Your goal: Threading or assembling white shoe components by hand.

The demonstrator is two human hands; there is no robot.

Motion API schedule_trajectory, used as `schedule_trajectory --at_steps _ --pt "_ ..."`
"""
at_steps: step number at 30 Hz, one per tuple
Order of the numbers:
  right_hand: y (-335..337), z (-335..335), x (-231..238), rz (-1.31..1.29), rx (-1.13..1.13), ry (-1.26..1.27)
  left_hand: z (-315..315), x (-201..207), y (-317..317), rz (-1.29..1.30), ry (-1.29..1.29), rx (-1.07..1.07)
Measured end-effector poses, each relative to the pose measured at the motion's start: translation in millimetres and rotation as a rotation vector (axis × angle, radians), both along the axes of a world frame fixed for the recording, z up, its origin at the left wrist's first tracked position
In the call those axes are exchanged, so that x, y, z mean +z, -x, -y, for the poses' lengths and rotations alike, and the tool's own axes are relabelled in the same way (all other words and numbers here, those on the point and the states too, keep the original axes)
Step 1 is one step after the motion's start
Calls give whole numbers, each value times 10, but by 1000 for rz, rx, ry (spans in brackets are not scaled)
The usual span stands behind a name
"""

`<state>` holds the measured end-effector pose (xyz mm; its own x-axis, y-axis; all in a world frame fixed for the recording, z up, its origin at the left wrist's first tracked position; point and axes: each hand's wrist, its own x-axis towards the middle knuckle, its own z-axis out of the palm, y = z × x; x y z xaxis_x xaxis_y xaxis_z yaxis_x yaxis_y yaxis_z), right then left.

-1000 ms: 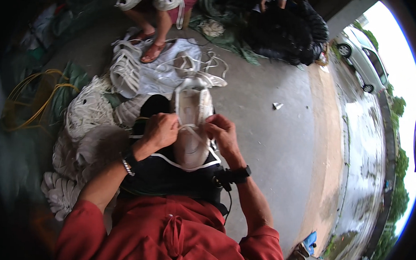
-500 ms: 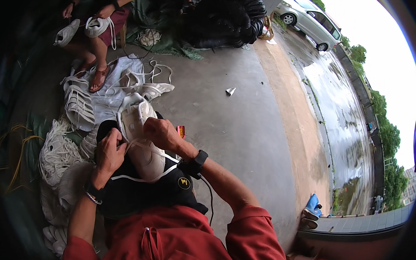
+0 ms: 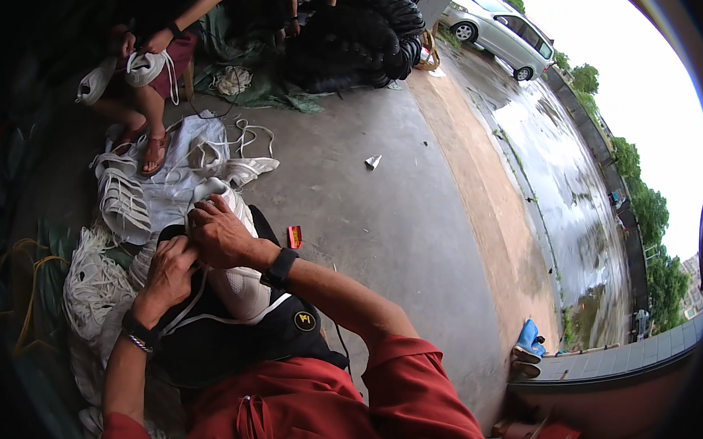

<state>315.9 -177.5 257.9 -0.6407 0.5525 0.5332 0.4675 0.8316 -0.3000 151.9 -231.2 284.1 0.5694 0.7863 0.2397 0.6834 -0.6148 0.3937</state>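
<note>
A white lace-up shoe (image 3: 240, 291) lies on the black cloth over my lap, toe toward me. My right hand (image 3: 224, 233) is bent over its upper, fingers curled in and closed; what they pinch is hidden. Against it, at the shoe's left edge, my left hand (image 3: 170, 274) is closed in a pinch. A white shoelace (image 3: 201, 290) comes out beneath the left fingertips, and a longer strand loops across the black cloth (image 3: 240, 348).
Left of me lie heaped white laces (image 3: 94, 283) and a strapped white shoe piece (image 3: 123, 202). Ahead, more white shoes (image 3: 248, 169) rest on a white sheet (image 3: 163, 188). A seated person (image 3: 168, 15) handles shoes. A red packet (image 3: 294, 237) lies on the floor.
My right hand has moved left across the shoe and now meets my left hand, which has shifted slightly down and left. The shoe's opening is now mostly covered. The view has turned a little.
</note>
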Motion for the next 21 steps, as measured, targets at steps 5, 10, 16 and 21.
schedule_trajectory --at_steps 5,10,16,21 --pt "-2 -29 -52 68 14 7 -26 -36 49 46 -79 -63" --pt "-4 -52 -135 87 30 48 9 24 49 36 -64 -74" --pt "55 -57 -193 142 6 96 -73 -118 85 49 -119 -107" --pt "112 -66 -262 164 -3 30 -58 -305 116 91 -152 -83"
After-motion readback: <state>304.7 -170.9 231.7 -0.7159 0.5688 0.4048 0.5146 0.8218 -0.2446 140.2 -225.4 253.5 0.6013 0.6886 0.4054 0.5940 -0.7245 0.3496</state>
